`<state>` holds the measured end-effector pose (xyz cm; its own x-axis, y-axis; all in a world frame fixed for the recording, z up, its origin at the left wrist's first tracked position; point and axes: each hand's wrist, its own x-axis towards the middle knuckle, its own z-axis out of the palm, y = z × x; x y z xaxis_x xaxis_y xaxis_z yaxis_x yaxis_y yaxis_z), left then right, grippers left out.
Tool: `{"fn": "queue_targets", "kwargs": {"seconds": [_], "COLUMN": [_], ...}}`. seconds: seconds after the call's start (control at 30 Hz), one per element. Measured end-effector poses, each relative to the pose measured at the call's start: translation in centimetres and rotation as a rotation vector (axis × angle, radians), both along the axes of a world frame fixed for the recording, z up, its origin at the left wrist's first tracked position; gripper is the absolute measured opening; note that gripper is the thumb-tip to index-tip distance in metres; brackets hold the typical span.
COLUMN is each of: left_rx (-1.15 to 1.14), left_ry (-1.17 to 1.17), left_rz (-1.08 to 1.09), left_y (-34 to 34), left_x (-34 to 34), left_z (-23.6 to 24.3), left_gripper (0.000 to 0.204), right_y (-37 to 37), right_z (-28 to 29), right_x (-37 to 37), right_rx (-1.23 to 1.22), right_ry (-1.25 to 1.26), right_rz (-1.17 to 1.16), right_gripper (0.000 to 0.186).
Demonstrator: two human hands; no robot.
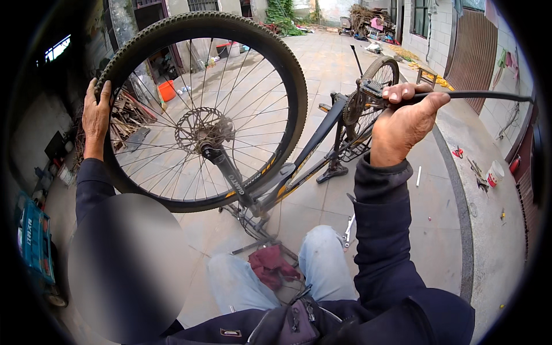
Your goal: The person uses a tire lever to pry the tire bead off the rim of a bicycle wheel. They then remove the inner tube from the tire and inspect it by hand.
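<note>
The large black bicycle wheel with a knobbly tyre and thin spokes stands between the two bare hands, nearer the left. The left hand is at the tyre's left edge, thumb and fingers slightly apart against the tread — whether it grips or merely rests, I cannot tell. The right hand, well apart from the wheel on its other side, is closed around a long, thin black flexible strip that runs off rightward. The wheel sits in a dark fork joined to a black-and-orange bicycle frame — below, a dark red cloth lies between the knees.
</note>
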<state>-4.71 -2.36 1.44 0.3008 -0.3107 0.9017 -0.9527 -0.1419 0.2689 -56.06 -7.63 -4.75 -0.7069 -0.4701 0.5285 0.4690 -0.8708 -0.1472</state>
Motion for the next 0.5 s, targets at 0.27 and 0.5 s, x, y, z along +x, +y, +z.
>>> {"fn": "queue_targets", "kwargs": {"seconds": [0.27, 0.5], "left_rx": [0.105, 0.015], "left_ry": [0.127, 0.001], "left_rz": [-0.086, -0.19], "left_y": [1.8, 1.6], "left_x": [4.4, 1.7], "left_z": [-3.4, 1.4], "left_gripper": [0.067, 0.07], "right_y": [-7.1, -3.6], "right_z": [-8.7, -3.4], "right_x": [5.4, -2.3], "right_rx": [0.812, 0.526], "right_ry": [0.609, 0.305], "right_rz": [0.896, 0.314], "right_gripper": [0.043, 0.044]}}
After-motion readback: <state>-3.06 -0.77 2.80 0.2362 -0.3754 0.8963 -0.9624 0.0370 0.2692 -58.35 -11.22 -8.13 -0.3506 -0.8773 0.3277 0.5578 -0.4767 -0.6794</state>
